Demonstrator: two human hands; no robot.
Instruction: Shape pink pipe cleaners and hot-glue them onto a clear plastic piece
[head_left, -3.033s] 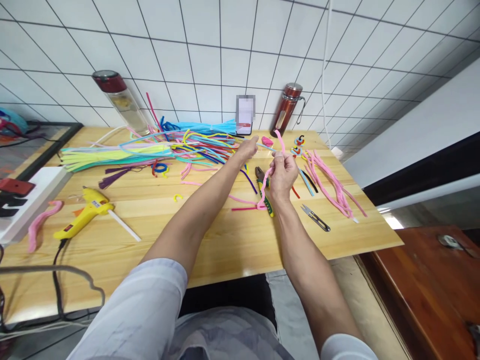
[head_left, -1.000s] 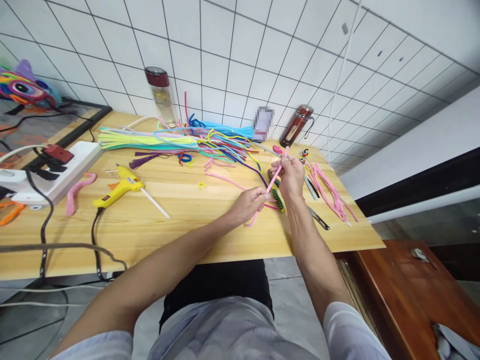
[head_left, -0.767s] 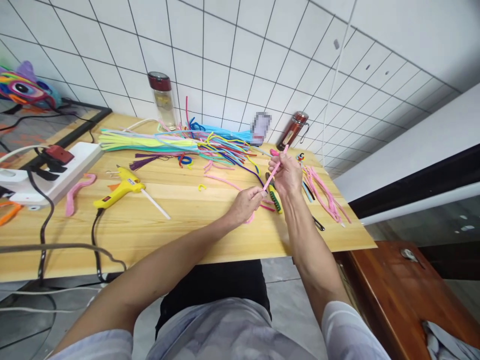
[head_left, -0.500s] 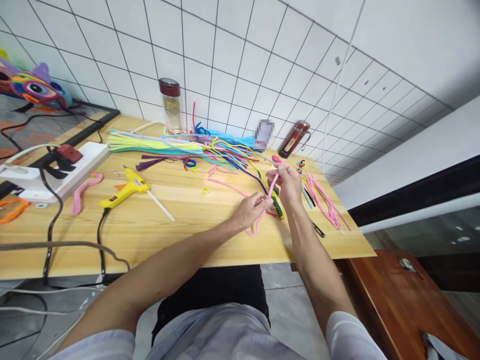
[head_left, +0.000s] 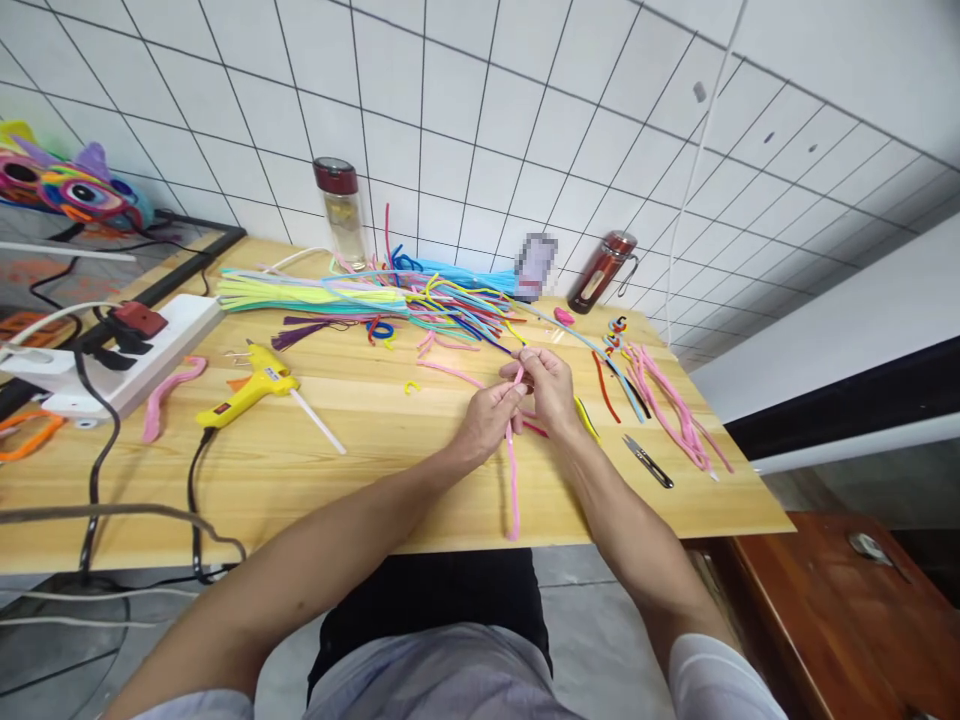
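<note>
A pink pipe cleaner (head_left: 513, 485) runs through both hands, its lower end hanging toward the table's front edge. My left hand (head_left: 487, 420) pinches it between thumb and fingers. Close above and to the right, my right hand (head_left: 547, 385) grips the same strand with curled fingers that nearly touch the left ones. Beside the right wrist lies a yellow and dark green piece (head_left: 586, 418), partly hidden by the arm. A small pair of thread snips (head_left: 649, 462) rests farther right on the wooden table (head_left: 405, 500).
Bundled coloured pipe cleaners (head_left: 315, 292) lie along the back, near a glass bottle (head_left: 343, 215) and a red flask (head_left: 602, 272). At left are a yellow glue gun (head_left: 247, 385) and a white power strip (head_left: 161, 345). Pink strands (head_left: 671, 410) lie at right.
Both hands have shifted slightly left and closer together on the pink pipe cleaner. Its tail, looped before, now hangs straight down. The snips are now fully uncovered by the right arm.
</note>
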